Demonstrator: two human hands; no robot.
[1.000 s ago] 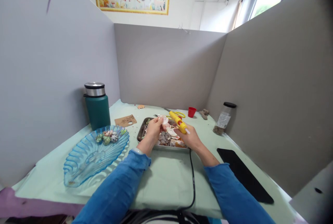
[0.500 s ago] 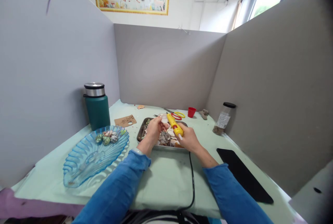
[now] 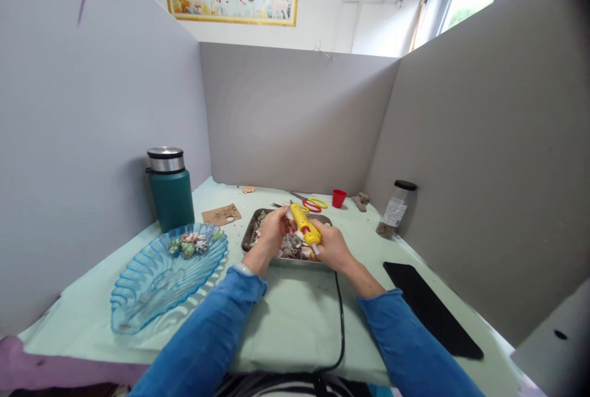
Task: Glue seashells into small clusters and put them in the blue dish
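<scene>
My right hand (image 3: 334, 246) is wrapped round a yellow hot glue gun (image 3: 304, 226), with a clear glue stick poking out of its back end. The gun's nozzle points up and left, close by the fingertips of my left hand (image 3: 271, 236). Those fingers are closed on a pale, flat shell (image 3: 289, 214), partly hidden by the gun and fingers. Both hands are above a metal tray (image 3: 302, 263) full of mixed shells (image 3: 291, 246). From the glue gun a black cord (image 3: 342, 323) runs down over the table's front edge.
Left are a blue shell-shaped dish (image 3: 152, 298) with several speckled shells, a green bottle (image 3: 170, 197) and a brown card (image 3: 222, 214). Behind the tray lie scissors (image 3: 314, 205) and a red cup (image 3: 338, 198). Right are a jar (image 3: 396, 209) and a black mat (image 3: 433, 311). Grey partitions enclose the table.
My right hand has brought the glue gun a little left, so its nozzle is now at the shell. The shell has tilted in my left fingers and shows less of its face.
</scene>
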